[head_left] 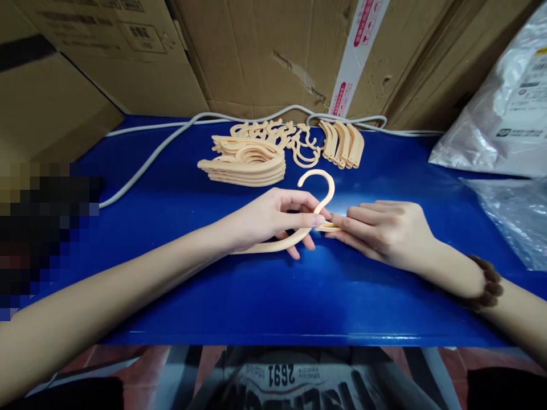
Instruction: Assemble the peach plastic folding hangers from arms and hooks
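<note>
My left hand (282,216) pinches a cream plastic hanger piece (273,246), whose hook (329,185) curls up above the fingers. One arm of it runs left beneath my wrist. My right hand (380,230) is closed on a short cream hanger arm (331,226) that meets the hook piece at my left fingertips; most of this arm is hidden under the hand. Behind my hands lie a stack of cream folded hangers (243,165), a heap of loose hooks (303,145) and a row of curved hanger arms (344,143).
Everything rests on a blue table (265,302). Cardboard boxes (265,57) stand along the back, with a pale cable (158,151) in front of them. At right are a white plastic package (496,114) and clear plastic wrap (508,210). A pixelated patch covers the left edge.
</note>
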`<state>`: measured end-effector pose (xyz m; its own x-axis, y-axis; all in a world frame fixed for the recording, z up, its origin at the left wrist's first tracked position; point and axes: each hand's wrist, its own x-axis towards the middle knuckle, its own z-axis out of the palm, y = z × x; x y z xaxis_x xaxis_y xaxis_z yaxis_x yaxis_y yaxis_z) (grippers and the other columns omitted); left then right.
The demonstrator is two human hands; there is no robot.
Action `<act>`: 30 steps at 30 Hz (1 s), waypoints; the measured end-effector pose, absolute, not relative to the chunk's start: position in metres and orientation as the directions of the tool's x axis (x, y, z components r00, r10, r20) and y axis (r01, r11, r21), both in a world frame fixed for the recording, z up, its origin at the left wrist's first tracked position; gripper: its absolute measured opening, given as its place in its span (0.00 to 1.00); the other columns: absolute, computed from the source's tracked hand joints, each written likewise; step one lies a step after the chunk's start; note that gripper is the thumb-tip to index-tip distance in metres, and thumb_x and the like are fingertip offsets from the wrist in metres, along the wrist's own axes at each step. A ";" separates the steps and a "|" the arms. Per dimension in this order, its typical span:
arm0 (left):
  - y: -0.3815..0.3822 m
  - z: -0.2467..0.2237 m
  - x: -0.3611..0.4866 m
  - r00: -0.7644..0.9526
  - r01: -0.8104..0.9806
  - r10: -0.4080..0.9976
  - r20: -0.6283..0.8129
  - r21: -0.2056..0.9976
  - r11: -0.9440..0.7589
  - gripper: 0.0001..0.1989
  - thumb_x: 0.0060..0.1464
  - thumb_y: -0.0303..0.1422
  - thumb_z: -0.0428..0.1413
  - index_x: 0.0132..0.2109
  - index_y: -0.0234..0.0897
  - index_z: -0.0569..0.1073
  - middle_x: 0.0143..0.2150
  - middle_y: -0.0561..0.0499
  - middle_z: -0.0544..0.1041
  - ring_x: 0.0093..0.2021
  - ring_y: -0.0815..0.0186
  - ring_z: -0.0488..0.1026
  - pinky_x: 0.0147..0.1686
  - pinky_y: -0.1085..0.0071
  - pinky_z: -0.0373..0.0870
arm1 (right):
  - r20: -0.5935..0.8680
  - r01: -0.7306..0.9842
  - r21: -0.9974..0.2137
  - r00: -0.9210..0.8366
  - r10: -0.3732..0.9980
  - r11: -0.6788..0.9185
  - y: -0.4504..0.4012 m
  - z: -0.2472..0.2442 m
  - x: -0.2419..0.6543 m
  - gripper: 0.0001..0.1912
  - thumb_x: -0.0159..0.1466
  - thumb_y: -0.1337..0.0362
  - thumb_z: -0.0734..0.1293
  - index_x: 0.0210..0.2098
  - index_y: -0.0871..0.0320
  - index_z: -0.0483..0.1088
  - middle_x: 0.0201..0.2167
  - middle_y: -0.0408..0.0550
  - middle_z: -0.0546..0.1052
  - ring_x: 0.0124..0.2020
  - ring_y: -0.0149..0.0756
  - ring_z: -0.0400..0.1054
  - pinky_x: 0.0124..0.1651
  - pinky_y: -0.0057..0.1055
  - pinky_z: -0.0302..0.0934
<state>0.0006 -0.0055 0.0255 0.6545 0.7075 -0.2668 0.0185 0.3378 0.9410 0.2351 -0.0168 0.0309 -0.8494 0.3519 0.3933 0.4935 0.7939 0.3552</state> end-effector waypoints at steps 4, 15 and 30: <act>-0.007 0.027 0.003 0.619 0.012 0.741 -0.259 0.947 0.322 0.03 0.59 0.26 0.58 0.42 0.31 0.74 0.30 0.52 0.76 0.27 0.69 0.77 0.21 0.76 0.78 | 0.385 0.509 0.320 -0.840 0.381 0.799 -0.017 0.031 0.234 0.16 0.72 0.57 0.61 0.38 0.57 0.78 0.19 0.38 0.70 0.20 0.28 0.62 0.26 0.29 0.51; -0.008 0.027 0.007 0.553 0.025 0.775 -0.305 0.936 0.351 0.12 0.62 0.26 0.56 0.52 0.30 0.77 0.28 0.51 0.78 0.28 0.70 0.77 0.25 0.77 0.77 | 0.264 0.575 -0.054 -0.780 0.567 0.816 -0.015 0.029 0.237 0.20 0.73 0.54 0.58 0.44 0.58 0.78 0.26 0.44 0.78 0.25 0.28 0.72 0.26 0.28 0.50; -0.013 0.024 0.005 0.596 0.310 0.799 -0.076 0.940 -0.142 0.17 0.69 0.37 0.46 0.43 0.30 0.75 0.33 0.49 0.78 0.24 0.72 0.74 0.24 0.78 0.68 | 0.212 0.651 -0.121 -0.721 0.660 0.750 -0.018 0.031 0.233 0.21 0.74 0.54 0.57 0.41 0.57 0.77 0.28 0.44 0.80 0.25 0.30 0.72 0.25 0.28 0.48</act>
